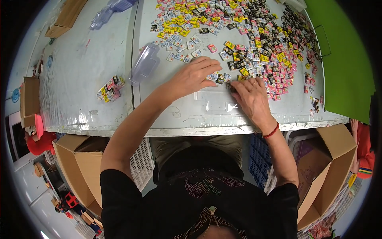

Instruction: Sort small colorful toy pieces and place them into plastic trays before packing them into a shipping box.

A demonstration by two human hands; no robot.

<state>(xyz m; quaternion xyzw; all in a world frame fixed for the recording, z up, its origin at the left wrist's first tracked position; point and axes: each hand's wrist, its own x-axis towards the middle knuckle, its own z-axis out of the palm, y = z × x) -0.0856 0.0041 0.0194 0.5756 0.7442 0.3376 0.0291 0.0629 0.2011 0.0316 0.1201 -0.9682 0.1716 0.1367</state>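
Note:
Fingers and thumb of my left hand (195, 75) curve around the left end of a short row of small printed boxes (220, 78), white and black ones side by side. My right hand (252, 95) is at the row's right end, fingertips pinched on a small dark box (230, 87), partly hidden by the fingers. Below both hands lies a clear plastic tray (211, 104), hard to make out against the pale table. Beyond them spreads a large heap of small pink, black, white and yellow boxes (258, 51). A single pink box (212, 48) lies just past my left hand.
A clear plastic tray (145, 63) stands left of my left forearm. Farther left sits a filled clear pack (110, 89) of small boxes. Open cartons (89, 167) (330, 167) flank me below the table edge (199, 130). A green panel (342, 59) borders the right side.

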